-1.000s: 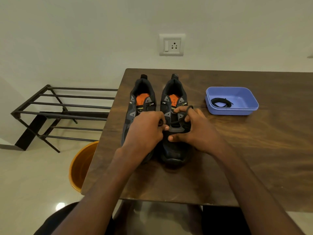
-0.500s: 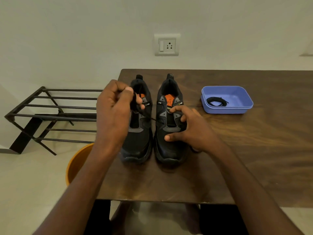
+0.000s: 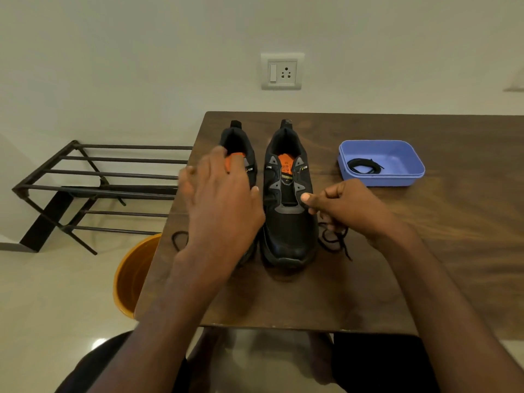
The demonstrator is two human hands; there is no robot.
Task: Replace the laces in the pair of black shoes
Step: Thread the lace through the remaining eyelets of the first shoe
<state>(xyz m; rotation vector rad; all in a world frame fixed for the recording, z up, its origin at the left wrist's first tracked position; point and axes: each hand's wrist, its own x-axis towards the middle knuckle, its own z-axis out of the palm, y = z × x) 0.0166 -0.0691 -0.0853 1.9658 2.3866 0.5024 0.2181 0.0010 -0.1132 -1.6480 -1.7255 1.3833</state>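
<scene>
Black shoes stood side by side on the dark wooden tabletop, toes toward the person and heels toward the wall; the left shoe was largely covered by a hand, the right shoe in full view, orange insoles showing in both. The metal rack stood on the floor to the left of the tabletop, and an orange bucket sat on the floor against the near left corner. The left hand hovered over the left shoe, blurred, palm down, fingers spread apart and straight, holding nothing. The right hand sat at the right side of the right shoe, fingers curled and thumb tip pressed to the lower eyelet area; it appeared to pinch a lace there, though the lace in the grip was hard to make out. A blue tray stood further right on the tabletop, well apart from the shoes, with a coiled black lace lying inside it. A loose black lace lay tangled on the tabletop just beside the right shoe's toe, below the right hand. Another lace loop lay near the left edge of the tabletop, partly hidden behind the left wrist. A white wall socket sat on the wall above.
</scene>
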